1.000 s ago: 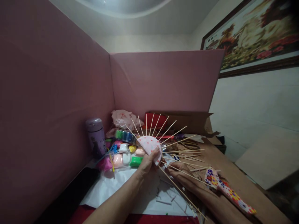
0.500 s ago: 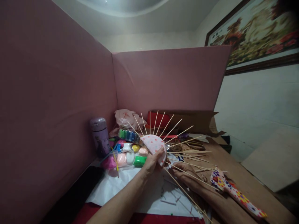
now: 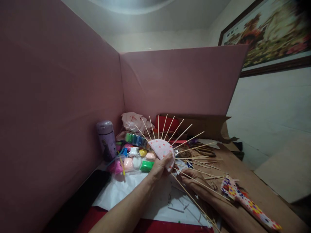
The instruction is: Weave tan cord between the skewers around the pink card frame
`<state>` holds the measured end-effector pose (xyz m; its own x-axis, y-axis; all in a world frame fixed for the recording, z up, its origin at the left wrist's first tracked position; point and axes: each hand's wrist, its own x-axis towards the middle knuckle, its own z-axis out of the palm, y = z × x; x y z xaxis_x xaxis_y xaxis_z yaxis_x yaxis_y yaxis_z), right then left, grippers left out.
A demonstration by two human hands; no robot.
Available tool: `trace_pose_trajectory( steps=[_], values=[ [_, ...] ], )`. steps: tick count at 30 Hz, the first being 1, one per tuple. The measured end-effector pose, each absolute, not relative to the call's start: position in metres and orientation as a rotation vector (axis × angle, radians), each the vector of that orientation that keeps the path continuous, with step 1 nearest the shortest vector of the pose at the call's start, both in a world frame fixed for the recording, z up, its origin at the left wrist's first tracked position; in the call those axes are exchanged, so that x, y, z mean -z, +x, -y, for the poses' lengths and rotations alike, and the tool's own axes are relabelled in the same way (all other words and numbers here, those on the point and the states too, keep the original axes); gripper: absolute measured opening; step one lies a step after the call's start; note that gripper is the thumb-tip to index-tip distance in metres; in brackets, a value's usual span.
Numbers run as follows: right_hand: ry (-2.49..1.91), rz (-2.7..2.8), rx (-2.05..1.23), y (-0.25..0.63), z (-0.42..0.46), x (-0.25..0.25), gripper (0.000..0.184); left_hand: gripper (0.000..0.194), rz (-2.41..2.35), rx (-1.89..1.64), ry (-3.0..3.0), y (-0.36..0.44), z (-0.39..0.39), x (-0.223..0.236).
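My left hand (image 3: 160, 170) grips a half-round piece covered in white cloth with red dots (image 3: 157, 147), thumb on its front face. Thin wooden sticks (image 3: 183, 132) fan out from the curved edge of this piece. Just right of its lower corner is my right hand (image 3: 193, 183), fingers bent towards that edge. Some sticks cross in front of the right hand, and its fingertips are partly hidden, so what they pinch is not visible. By the right forearm lies a flower-patterned, handle-like piece (image 3: 250, 202).
Packets of coloured clay (image 3: 137, 161) lie left of centre beside a purple bottle (image 3: 107, 140). White paper (image 3: 136, 191) covers the front. Loose sticks and scissors (image 3: 202, 150) lie at right, with cardboard (image 3: 206, 126) behind. Pink panels (image 3: 179, 81) stand at left and back.
The whole view has shifted slightly, so most things sit a little further right. Both hands keep nearly the same pose around the dotted piece.
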<state>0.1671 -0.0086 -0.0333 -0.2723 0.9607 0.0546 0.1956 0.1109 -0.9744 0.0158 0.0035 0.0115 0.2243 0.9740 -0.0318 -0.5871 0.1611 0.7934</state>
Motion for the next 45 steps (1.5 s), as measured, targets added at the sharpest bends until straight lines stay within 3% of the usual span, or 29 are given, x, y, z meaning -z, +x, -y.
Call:
trace_pose_trajectory(
  steps=[10,21,37,45],
  values=[
    [-1.129,1.623,-1.308,0.166,0.014,0.023,0.019,0.033,-0.669,-1.226,0.73,0.017,-0.001,-0.013],
    [-1.273,1.546,-1.299,0.162,0.014,0.022,0.026,0.032,-0.631,-1.235,0.744,0.018,-0.002,-0.014],
    [-1.155,1.67,-1.033,0.165,0.017,-0.001,0.021,0.024,-0.634,-1.303,0.776,0.006,-0.005,-0.024],
    [-1.075,1.573,-1.241,0.163,0.02,0.0,0.021,0.021,-0.606,-1.273,0.674,0.005,-0.005,-0.026]
  ],
)
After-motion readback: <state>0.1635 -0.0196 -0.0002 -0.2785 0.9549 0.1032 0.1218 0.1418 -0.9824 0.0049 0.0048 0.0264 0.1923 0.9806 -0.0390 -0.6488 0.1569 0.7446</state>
